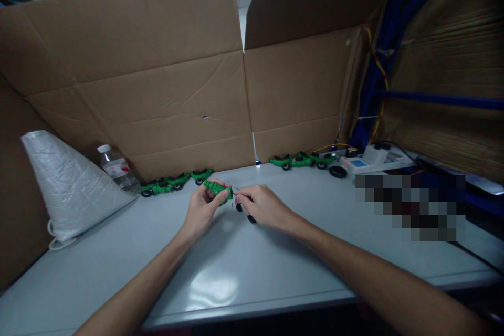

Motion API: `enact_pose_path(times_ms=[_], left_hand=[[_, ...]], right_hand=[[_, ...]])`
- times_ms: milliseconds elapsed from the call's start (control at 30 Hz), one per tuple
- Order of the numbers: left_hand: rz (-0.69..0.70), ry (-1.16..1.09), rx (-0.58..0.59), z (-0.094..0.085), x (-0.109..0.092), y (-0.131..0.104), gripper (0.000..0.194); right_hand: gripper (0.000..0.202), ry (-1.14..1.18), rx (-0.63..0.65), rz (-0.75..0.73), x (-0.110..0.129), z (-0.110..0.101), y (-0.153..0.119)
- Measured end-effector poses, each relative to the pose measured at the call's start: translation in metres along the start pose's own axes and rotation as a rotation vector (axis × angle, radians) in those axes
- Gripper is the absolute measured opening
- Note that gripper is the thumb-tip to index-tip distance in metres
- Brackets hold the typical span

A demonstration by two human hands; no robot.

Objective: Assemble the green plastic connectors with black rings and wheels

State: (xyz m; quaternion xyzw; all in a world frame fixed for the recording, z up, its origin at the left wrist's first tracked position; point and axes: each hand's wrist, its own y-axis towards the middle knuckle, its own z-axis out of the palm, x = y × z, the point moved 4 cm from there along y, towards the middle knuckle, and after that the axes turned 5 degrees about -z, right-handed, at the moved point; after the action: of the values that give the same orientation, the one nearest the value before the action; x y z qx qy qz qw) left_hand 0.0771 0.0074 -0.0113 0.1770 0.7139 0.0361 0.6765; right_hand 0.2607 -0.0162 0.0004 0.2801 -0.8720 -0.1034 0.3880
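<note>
My left hand [202, 210] is closed around a green toy car body [216, 188], held just above the table. Close on its right, my right hand [262, 203] pinches a thin rod [237, 194] with a reddish part, its tip near the end of the car body. I cannot make out exactly what the rod is. Small black wheels [251, 218] show below my right hand, partly hidden by it. Further back at the left stand several green toy cars [159, 186] with black wheels. More green toy cars [301, 160] stand to the right along the cardboard.
Cardboard walls [177, 89] enclose the back of the grey table [220, 262]. At left are a white padded bag [79, 184] and a water bottle [118, 168]. A white power strip [370, 160], a black ring [337, 171] and cables lie at right, beside a blue metal frame [378, 63].
</note>
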Motion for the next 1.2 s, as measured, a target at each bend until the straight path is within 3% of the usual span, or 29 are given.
enact_pose_path(times_ms=[133, 400, 633, 933, 1200], left_hand=[[0.025, 0.035, 0.017, 0.004, 0.001, -0.002, 0.035], [-0.162, -0.040, 0.034, -0.007, 0.003, 0.001, 0.046], [-0.217, -0.162, 0.075, -0.017, 0.004, 0.005, 0.053], [-0.331, -0.268, 0.216, -0.010, 0.010, -0.001, 0.055], [-0.264, -0.147, 0.242, -0.007, 0.009, -0.002, 0.055]], right_hand=[[0.034, -0.060, 0.007, 0.031, -0.001, 0.002, -0.001], [0.031, 0.203, 0.100, -0.025, -0.010, 0.000, 0.001], [0.032, 0.223, 0.055, -0.114, -0.013, -0.001, 0.001], [0.031, 0.342, 0.227, -0.159, -0.023, 0.007, -0.001], [0.036, 0.234, 0.237, -0.144, -0.022, 0.010, -0.003]])
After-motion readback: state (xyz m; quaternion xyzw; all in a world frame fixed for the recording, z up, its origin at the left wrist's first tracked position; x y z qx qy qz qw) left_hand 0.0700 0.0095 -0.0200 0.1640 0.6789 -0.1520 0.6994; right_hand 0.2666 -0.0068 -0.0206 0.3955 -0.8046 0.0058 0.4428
